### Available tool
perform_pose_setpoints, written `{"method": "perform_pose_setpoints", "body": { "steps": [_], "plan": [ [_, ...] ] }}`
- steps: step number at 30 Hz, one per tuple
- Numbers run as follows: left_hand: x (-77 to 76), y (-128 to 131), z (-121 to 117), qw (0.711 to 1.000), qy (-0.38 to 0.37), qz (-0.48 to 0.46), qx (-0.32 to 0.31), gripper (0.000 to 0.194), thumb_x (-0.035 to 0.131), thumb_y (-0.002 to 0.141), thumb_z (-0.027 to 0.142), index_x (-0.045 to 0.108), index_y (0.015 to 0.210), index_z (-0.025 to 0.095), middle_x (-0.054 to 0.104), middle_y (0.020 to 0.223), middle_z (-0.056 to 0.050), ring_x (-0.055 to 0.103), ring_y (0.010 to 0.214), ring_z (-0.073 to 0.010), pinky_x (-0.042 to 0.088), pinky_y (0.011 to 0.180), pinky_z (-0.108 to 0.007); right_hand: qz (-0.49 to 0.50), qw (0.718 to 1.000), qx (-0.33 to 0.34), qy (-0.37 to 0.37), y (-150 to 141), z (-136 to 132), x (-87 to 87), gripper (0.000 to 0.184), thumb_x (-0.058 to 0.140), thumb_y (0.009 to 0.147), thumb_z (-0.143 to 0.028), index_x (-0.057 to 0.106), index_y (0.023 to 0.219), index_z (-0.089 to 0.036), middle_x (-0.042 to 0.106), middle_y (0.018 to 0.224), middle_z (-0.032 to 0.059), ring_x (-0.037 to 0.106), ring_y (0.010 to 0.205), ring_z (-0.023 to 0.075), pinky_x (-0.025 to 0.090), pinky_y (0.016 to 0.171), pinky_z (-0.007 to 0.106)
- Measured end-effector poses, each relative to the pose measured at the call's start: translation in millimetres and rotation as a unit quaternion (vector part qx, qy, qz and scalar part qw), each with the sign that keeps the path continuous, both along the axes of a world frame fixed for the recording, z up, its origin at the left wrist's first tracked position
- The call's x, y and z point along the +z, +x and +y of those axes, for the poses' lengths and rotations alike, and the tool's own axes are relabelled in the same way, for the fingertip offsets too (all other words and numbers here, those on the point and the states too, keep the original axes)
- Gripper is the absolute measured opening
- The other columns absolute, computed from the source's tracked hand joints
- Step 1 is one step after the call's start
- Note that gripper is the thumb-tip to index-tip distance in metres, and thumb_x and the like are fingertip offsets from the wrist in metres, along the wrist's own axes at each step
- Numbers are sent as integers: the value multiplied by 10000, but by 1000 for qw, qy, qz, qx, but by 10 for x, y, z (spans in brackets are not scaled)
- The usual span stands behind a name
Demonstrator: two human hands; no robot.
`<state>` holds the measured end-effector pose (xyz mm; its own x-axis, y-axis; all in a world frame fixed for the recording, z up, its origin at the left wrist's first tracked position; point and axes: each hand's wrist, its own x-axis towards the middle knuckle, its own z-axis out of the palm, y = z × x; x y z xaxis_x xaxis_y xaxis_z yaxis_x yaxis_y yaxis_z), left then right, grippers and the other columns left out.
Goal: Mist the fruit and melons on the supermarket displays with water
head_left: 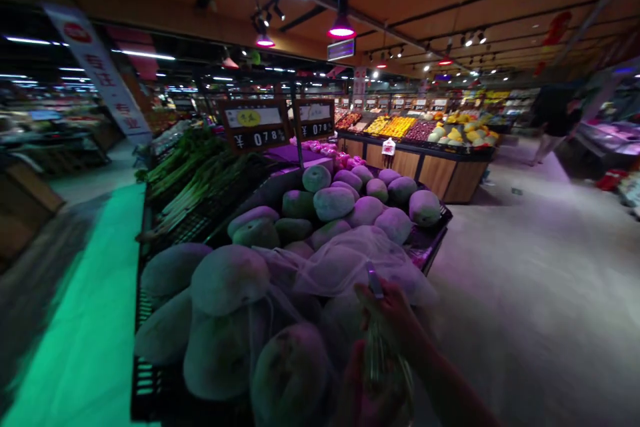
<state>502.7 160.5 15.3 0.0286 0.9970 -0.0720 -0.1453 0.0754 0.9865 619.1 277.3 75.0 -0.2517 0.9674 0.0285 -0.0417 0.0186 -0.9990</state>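
Observation:
Low at right of centre, my right hand (393,317) is closed round the upper part of a bunch of thin pale-green stalks (376,353). A small shiny purplish strip (374,280) sticks up at its fingers; what it is I cannot make out. Below, my left hand (356,370) is dark and partly out of frame, closed against the lower part of the bunch. Just beyond my hands, a sheer whitish mesh bag (345,260) lies draped over large pale winter melons (230,280), piled in a black crate.
Leafy green stalks (200,180) lie in a rack on the left, beside price signs (257,127). Behind stands a fruit display (400,127) with a wooden front. Floor (510,293) runs along the right, where a person (555,120) stands farther back.

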Motion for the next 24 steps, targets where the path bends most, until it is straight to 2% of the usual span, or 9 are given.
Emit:
{"method": "perform_pose_setpoints", "body": {
  "steps": [2, 4, 5, 7, 9, 13, 17, 20, 24],
  "plan": [
    [-61, 76, 121, 999, -17, -14, 34, 652, 901, 826, 582, 693, 1329, 223, 792, 1306, -127, 769, 1164, -289, 656, 1012, -456, -12, 1000, 10, -6, 17, 174, 1, 539, 766, 923, -723, 586, 845, -221, 589, 657, -51, 648, 520, 170, 484, 469, 256],
    [-123, 126, 233, 998, -27, -37, 51, 817, 973, 707, 610, 661, 1366, 242, 803, 1292, -133, 773, 1179, -319, 643, 1029, -446, -27, 999, 32, 18, 30, 314, 24, 527, 727, 952, -731, 614, 899, -218, 634, 724, -33, 691, 575, 183, 502, 513, 268],
    [-144, 140, 283, 997, -26, -50, 50, 841, 982, 685, 616, 651, 1362, 244, 811, 1263, -128, 780, 1164, -327, 642, 1021, -446, -31, 998, 49, 34, 34, 371, 44, 509, 706, 972, -723, 628, 946, -220, 654, 765, -25, 711, 616, 189, 521, 550, 277],
    [-140, 154, 360, 996, -7, -71, 46, 770, 966, 706, 608, 651, 1306, 242, 825, 1191, -112, 794, 1110, -329, 646, 974, -444, -29, 994, 93, 57, 30, 468, 95, 464, 697, 989, -689, 644, 1052, -233, 689, 868, -4, 733, 715, 204, 561, 630, 298],
    [-62, 161, 400, 996, 25, -63, 57, 669, 939, 765, 562, 653, 1280, 245, 827, 1179, -103, 792, 1110, -320, 639, 960, -431, -15, 989, 131, 70, 2, 548, 146, 426, 710, 988, -651, 638, 1083, -242, 690, 928, 10, 710, 779, 208, 585, 686, 313],
    [236, 197, 374, 992, 33, -2, 121, 523, 859, 876, 456, 666, 1316, 249, 822, 1237, -91, 771, 1132, -283, 628, 988, -396, 1, 980, 181, 84, -118, 661, 241, 416, 736, 978, -620, 606, 900, -232, 630, 824, -11, 633, 728, 180, 545, 654, 296],
    [484, 258, 296, 976, 18, 35, 214, 592, 878, 845, 479, 688, 1345, 227, 784, 1386, -139, 741, 1262, -344, 627, 1056, -452, 19, 975, 212, 60, -218, 661, 385, 461, 738, 961, -642, 582, 816, -232, 573, 686, -44, 596, 582, 158, 485, 537, 278],
    [577, 370, 277, 969, 38, 50, 237, 628, 883, 842, 507, 696, 1359, 202, 792, 1374, -155, 743, 1271, -356, 615, 1108, -490, 42, 969, 234, 61, -213, 637, 485, 461, 766, 931, -651, 578, 849, -238, 573, 713, -51, 646, 592, 169, 498, 527, 270],
    [627, 629, 342, 966, 72, 14, 248, 632, 876, 859, 530, 686, 1370, 211, 817, 1329, -127, 757, 1265, -335, 621, 1130, -480, 66, 958, 270, 72, -110, 687, 497, 436, 782, 920, -639, 611, 969, -241, 602, 868, -39, 626, 686, 148, 574, 643, 281]
  ]
}}
